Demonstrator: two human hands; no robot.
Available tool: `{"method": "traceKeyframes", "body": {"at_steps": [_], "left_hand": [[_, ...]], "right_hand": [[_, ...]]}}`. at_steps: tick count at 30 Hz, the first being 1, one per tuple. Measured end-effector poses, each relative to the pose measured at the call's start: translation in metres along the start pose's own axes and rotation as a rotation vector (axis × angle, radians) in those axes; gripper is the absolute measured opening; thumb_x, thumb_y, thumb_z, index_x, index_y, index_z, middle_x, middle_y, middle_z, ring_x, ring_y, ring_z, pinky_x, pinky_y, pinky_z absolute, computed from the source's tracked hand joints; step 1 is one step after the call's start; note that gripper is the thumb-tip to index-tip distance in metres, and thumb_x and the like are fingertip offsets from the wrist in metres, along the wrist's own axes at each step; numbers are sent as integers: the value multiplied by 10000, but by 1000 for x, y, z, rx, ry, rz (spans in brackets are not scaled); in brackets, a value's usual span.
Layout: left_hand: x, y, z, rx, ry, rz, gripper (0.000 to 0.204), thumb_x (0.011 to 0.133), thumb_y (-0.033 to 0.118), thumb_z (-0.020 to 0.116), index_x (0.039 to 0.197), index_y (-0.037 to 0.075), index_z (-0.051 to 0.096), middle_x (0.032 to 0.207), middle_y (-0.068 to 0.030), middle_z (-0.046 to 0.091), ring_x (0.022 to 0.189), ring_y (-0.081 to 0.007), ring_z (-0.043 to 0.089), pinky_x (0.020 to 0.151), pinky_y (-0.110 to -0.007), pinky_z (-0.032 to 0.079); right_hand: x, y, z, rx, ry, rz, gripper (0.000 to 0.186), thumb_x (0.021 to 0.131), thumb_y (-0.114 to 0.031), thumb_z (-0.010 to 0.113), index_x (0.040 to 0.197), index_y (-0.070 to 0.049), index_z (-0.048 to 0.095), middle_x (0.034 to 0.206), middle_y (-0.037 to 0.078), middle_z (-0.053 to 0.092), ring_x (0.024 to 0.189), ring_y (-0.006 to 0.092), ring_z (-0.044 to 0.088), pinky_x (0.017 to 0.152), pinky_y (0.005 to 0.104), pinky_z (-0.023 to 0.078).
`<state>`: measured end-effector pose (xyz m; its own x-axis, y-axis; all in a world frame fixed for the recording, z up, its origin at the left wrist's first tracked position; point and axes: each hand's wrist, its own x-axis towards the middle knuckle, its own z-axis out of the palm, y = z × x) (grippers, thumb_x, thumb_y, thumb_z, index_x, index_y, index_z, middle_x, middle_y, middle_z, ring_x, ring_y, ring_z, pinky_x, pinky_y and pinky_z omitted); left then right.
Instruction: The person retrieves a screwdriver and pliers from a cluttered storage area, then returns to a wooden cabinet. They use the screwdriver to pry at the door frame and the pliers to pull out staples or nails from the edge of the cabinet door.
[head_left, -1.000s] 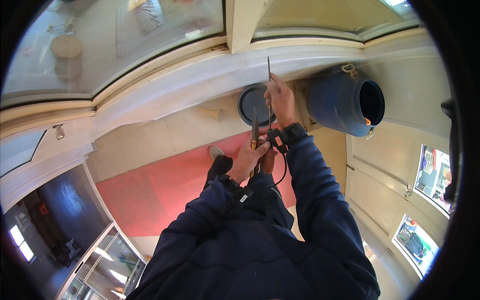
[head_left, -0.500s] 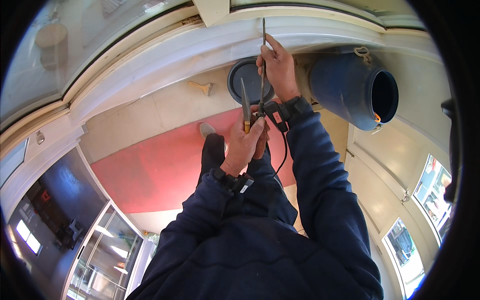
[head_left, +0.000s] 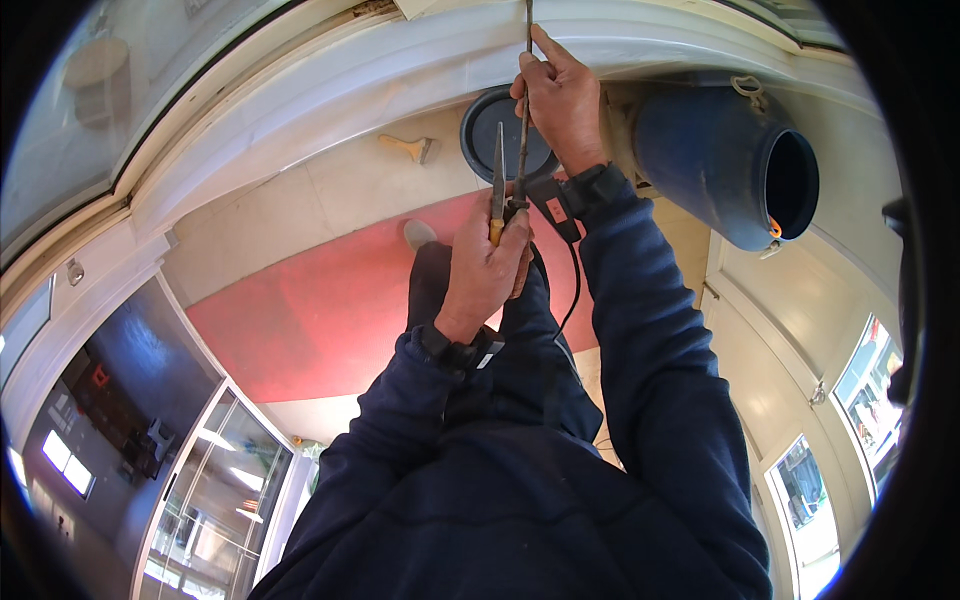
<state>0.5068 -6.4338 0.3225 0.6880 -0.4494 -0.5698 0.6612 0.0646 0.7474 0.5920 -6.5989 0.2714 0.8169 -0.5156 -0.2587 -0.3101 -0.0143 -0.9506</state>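
Observation:
My left hand [head_left: 485,265] is closed around a brown handle [head_left: 520,275] and the yellow handle of a pointed blade [head_left: 498,170], which points away from me. A long thin metal rod [head_left: 523,140] runs up from the brown handle to the white window ledge [head_left: 420,45], where its tip passes out of clear sight. My right hand [head_left: 560,110] grips that rod higher up, index finger extended along it. A dark round tub [head_left: 480,125] lies on the floor beneath my hands. A black device [head_left: 557,208] with a cable sits at my right wrist.
A blue barrel [head_left: 700,165] stands at the right, beside white panelled doors [head_left: 760,330]. A yellow-handled scraper [head_left: 405,146] lies on tiles left of the tub, beyond a red mat [head_left: 260,330] under my feet. A glazed door [head_left: 215,480] is at lower left.
The view has shifted, and both hands with the tools appear higher in it. My right hand has moved forward with the rod toward the window ledge.

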Motion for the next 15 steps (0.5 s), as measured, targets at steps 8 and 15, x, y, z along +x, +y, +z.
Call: {"method": "traceKeyframes", "body": {"at_steps": [8,15], "left_hand": [[1,-5,-1,5,-11,-12,329,1007,119,519,1301,-17,461,761,-24,527,489,-64,464,402,-227,379],[1,-11,5,34,17,22,304,1023,135,513,1287,-8,462,772,-24,526,489,-66,471,416,-221,384]], "right_hand": [[3,6,0,23,7,-19,440,989,-143,598,1406,-13,544,633,16,622,501,61,530,466,241,447],[2,7,-3,-7,-13,-36,446,987,-156,597,1410,-21,544,628,6,618,504,58,525,478,246,457]]}}
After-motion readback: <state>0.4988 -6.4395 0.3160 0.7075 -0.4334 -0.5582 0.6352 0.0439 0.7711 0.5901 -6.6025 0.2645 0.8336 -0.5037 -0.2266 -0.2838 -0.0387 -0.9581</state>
